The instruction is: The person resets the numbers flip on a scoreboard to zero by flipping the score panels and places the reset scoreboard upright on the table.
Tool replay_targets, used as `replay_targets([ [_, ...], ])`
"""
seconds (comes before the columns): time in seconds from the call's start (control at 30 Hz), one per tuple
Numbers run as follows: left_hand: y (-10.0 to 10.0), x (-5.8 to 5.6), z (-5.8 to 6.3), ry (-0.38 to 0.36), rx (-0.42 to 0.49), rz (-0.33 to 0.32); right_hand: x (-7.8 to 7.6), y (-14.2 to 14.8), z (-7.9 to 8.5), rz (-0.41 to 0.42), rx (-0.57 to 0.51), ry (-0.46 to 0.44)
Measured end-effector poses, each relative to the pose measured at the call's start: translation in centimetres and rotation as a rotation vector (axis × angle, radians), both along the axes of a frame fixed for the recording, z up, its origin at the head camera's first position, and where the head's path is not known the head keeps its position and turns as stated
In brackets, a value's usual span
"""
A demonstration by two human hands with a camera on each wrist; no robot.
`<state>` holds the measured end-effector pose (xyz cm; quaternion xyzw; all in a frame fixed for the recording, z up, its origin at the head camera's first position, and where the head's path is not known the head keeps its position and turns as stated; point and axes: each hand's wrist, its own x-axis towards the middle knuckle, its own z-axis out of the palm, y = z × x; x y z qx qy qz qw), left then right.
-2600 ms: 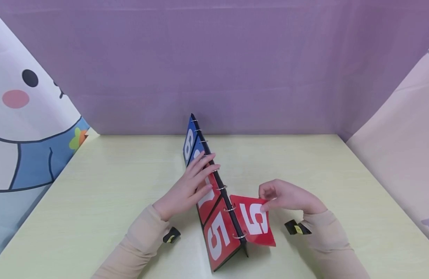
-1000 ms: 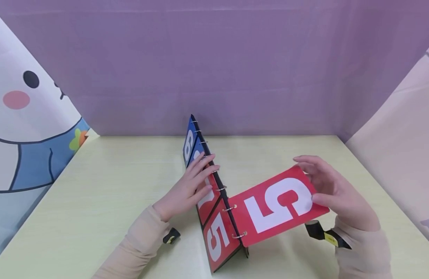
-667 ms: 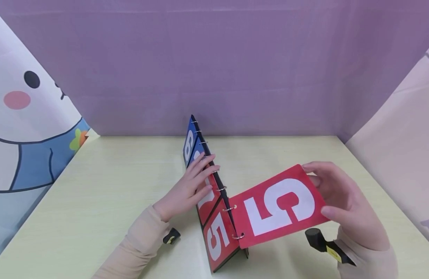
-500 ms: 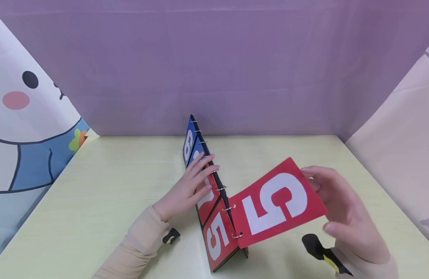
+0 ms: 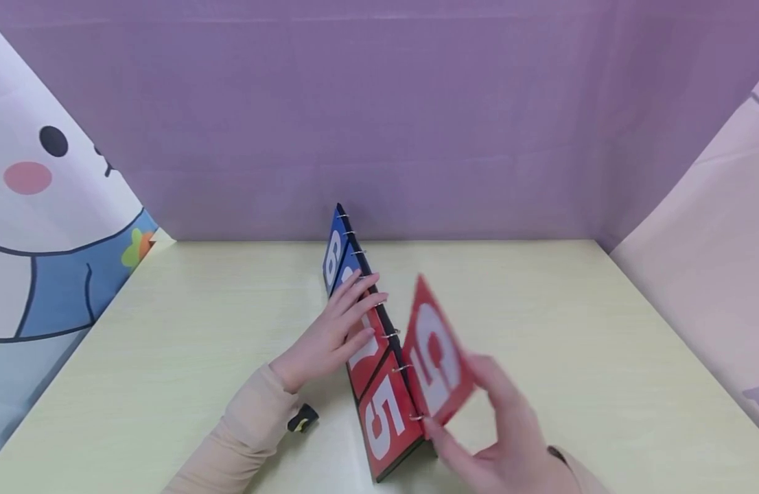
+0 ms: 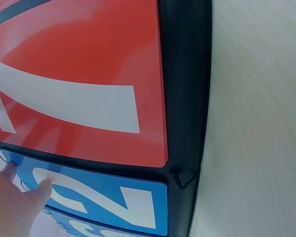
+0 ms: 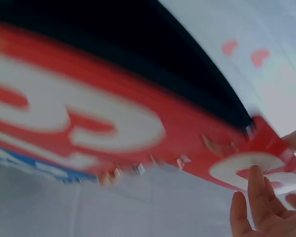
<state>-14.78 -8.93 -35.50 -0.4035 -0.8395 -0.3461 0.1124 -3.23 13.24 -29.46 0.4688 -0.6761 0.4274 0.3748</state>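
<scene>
A tabletop flip scoreboard (image 5: 381, 427) stands like a tent, with red and blue number cards hung on metal rings along its black top edge. My left hand (image 5: 331, 336) rests across its left slope, fingertips near the rings; in the left wrist view the thumb lies on a blue card (image 6: 103, 195). One red card (image 5: 419, 322) with a white 5 stands raised on its rings to the right of the ridge. Against that card's right side is my right hand (image 5: 509, 439), its fingers extended and blurred. In the right wrist view these fingertips (image 7: 256, 173) overlap the card's white digit.
The pale wooden table (image 5: 577, 329) spreads around the scoreboard. A purple cloth (image 5: 379, 116) hangs behind it, with a cartoon-printed cloth (image 5: 64, 226) at the left. A black band piece (image 5: 302, 417) sits at my left wrist.
My right hand pinched the red 5 card and drew it out to the right, then let go. Now hand and card have swung left, the card more upright. My left hand has stayed put.
</scene>
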Motion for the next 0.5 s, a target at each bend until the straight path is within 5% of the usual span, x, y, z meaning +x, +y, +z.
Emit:
replay_targets([
  [0.17, 0.2, -1.0, -0.8, 0.171, 0.056, -0.058, -0.4, -1.6, 0.3, -0.071, 0.158, 0.259],
  [0.23, 0.1, -1.1, -0.8, 0.182, 0.055, -0.071, -0.3, -1.6, -0.1, -0.091, 0.215, 0.308],
  [0.4, 0.0, -0.2, 0.0, 0.009, -0.002, -0.017, 0.2, -1.5, -1.0, -0.095, 0.355, 0.351],
  [0.5, 0.0, 0.0, 0.1, -0.018, -0.007, 0.008, 0.3, -1.5, -0.8, -0.097, 0.454, 0.388],
])
